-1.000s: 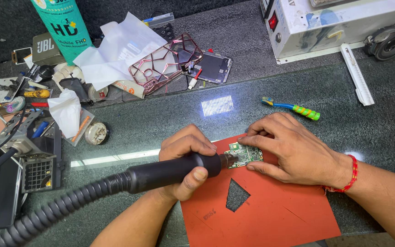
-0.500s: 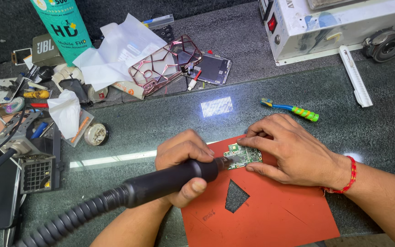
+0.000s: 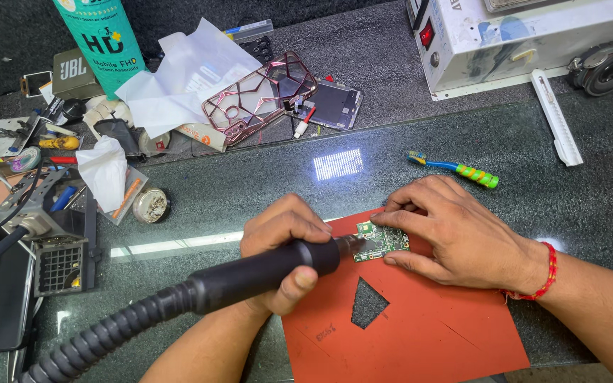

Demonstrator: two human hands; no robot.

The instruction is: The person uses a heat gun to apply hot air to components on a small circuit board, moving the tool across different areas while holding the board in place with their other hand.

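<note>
Tabletop (image 3: 533, 184) of dark glass carries everything, with a white machine (image 3: 526, 35) at its far right edge and clutter along the left. Nearer lies an orange mat (image 3: 427, 333) with a triangular hole cut in it. The left hand (image 3: 285, 248) has its fingers wrapped tight around a black hot-air handle (image 3: 250, 273), whose ribbed hose (image 3: 94, 340) trails off to the lower left; its nozzle tip sits right at the board's left edge. The right hand (image 3: 455, 230) has its fingers pressed on a small green circuit board (image 3: 381, 241), which lies flat at the mat's far edge. Beyond lies a blue-and-green toothbrush (image 3: 455, 169).
</note>
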